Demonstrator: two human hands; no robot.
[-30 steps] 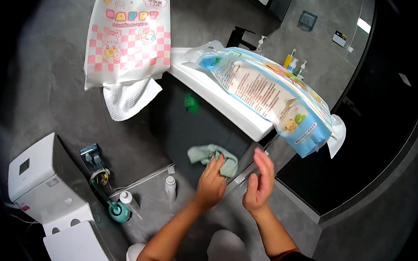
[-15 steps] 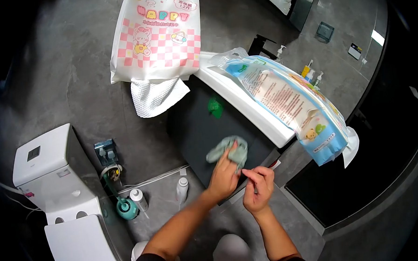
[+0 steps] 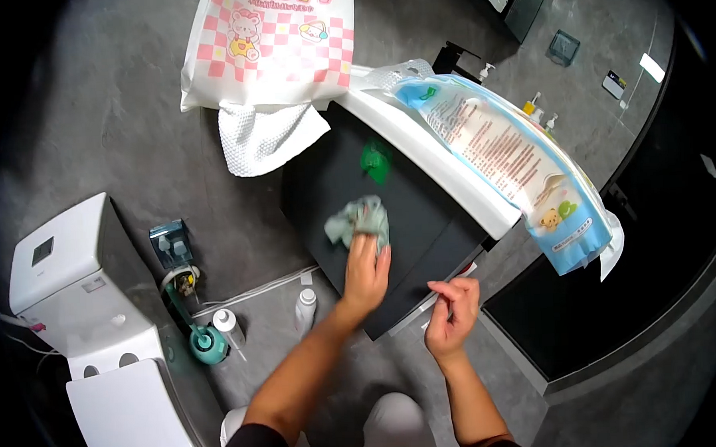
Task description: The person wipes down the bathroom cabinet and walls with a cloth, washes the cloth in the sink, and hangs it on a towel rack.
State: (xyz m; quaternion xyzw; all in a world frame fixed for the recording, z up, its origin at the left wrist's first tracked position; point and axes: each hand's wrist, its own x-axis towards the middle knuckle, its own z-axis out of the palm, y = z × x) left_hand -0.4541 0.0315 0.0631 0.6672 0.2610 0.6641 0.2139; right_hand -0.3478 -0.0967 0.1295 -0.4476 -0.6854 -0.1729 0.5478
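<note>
My left hand [image 3: 364, 275] reaches up to the dark front of the sink cabinet [image 3: 422, 221]. Its fingers press a crumpled grey-green cloth [image 3: 358, 223] against that surface. Above the cloth is a small bright green item [image 3: 376, 160] on the same cabinet, its kind not clear. My right hand [image 3: 455, 315] hovers near the cabinet's lower right edge, apart from the cloth. Its fingers are curled in, and nothing shows between them.
On the white sink [image 3: 443, 168] lies a blue plastic pack [image 3: 507, 161] of wipes or tissues. A pink-checked bag [image 3: 275, 55] hangs with a white textured towel [image 3: 270, 139] below. At left are a toilet [image 3: 133, 377], teal brush holder [image 3: 209, 344] and white bottles [image 3: 305, 310].
My left hand has slid the cloth up and to the left across the cabinet front. My right hand has moved slightly right, away from the left hand. The view has shifted a little.
</note>
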